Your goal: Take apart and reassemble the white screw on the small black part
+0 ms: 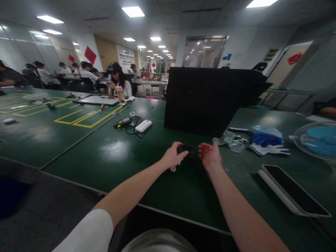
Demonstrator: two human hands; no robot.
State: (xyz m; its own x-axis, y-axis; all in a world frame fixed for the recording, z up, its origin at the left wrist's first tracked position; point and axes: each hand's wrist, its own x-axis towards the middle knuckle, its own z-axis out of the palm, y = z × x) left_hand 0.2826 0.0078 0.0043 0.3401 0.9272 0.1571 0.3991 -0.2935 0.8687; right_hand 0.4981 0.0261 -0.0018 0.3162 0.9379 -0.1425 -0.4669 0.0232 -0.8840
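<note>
My left hand (173, 156) grips a small black object (187, 149) just above the green table (126, 168); its kind is too dark and blurred to make out. Fingers and thumb hold it from its left side. To the right of it, my right hand (210, 155) is turned with the palm towards the object, fingers apart and slightly curled, touching nothing. A small pale ring-shaped piece (173, 169) shows just below my left hand.
A large black panel (199, 101) stands behind my hands. On the left lie a white power bank (143, 126) and tangled black cables (127, 122). Clear plastic cups (236, 146), blue and white gloves (266, 140), a fan (317, 140) and a tablet-like device (294, 189) are at right. Several people sit beyond.
</note>
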